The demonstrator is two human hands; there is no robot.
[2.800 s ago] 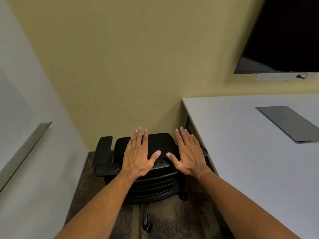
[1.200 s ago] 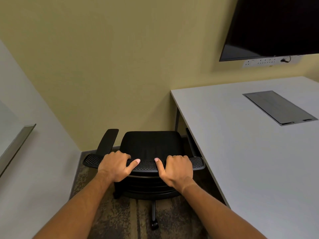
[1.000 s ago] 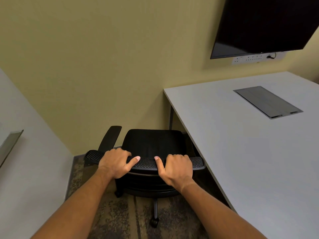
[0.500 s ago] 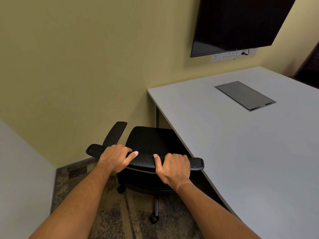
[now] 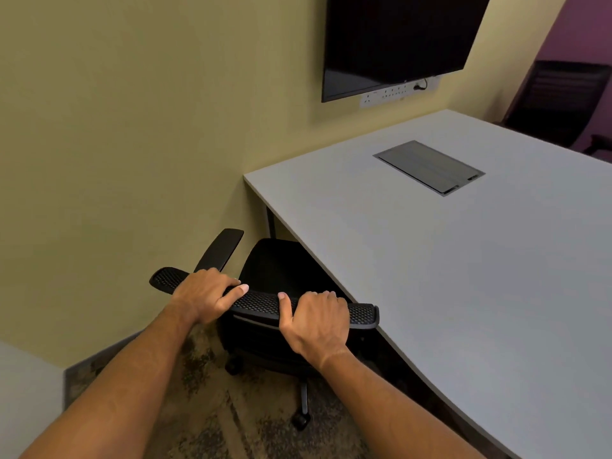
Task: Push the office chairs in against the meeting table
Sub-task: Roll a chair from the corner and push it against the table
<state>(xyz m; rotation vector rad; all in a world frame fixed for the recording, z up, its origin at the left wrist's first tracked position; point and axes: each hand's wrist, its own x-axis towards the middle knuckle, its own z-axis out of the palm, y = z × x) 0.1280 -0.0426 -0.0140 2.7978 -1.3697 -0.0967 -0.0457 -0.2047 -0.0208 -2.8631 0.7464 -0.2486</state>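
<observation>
A: Hands?
B: Left hand (image 5: 207, 294) and right hand (image 5: 316, 321) both closed over the mesh top edge of the black office chair's (image 5: 281, 270) backrest, fingers curled over the far side, thumbs lying along the near edge, pointing toward each other.
A: Chair position?
B: At the corner of the grey bench (image 5: 463, 276), seat partly tucked under the bench edge. The backrest's right end sits right at that edge (touching or just short, cannot tell). Left armrest (image 5: 220, 250) sticks out toward the yellow wall. Casters on patterned carpet (image 5: 215, 409).
A: Else?
B: Cable hatch (image 5: 429, 167) set flush in the bench top. Dark screen (image 5: 397, 41) on the wall above, socket strip (image 5: 397, 92) beneath it. A second dark chair (image 5: 563, 101) at the far side.
</observation>
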